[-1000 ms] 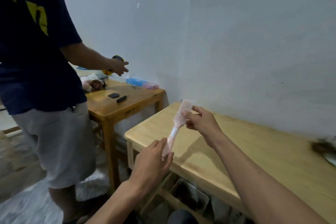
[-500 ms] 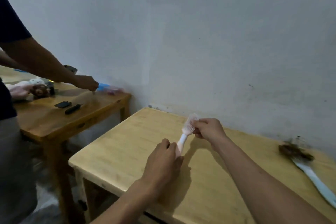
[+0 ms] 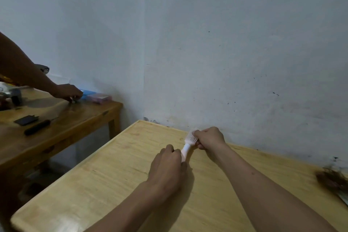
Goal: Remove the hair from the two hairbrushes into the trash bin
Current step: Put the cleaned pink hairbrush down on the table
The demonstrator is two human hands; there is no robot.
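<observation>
The pale pink hairbrush [image 3: 190, 142], bristles white, hangs above the light table [image 3: 105, 175]; the left hand [image 3: 166, 167] grips its handle, the right hand [image 3: 210, 138] pinches its head; a second brush [image 3: 332, 181], matted with dark hair, lies at three o'clock; two brushes, two tables; both hands have sunk lower than before.

Both arms outstretched, left hand [image 3: 166, 164] and right hand [image 3: 210, 138] curled in grips

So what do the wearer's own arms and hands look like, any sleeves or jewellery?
Both forearms are bare as far as the frame shows: no sleeves, watch or bracelet. The left hand and right hand wear no gloves, and no rings show on the visible fingers.
</observation>
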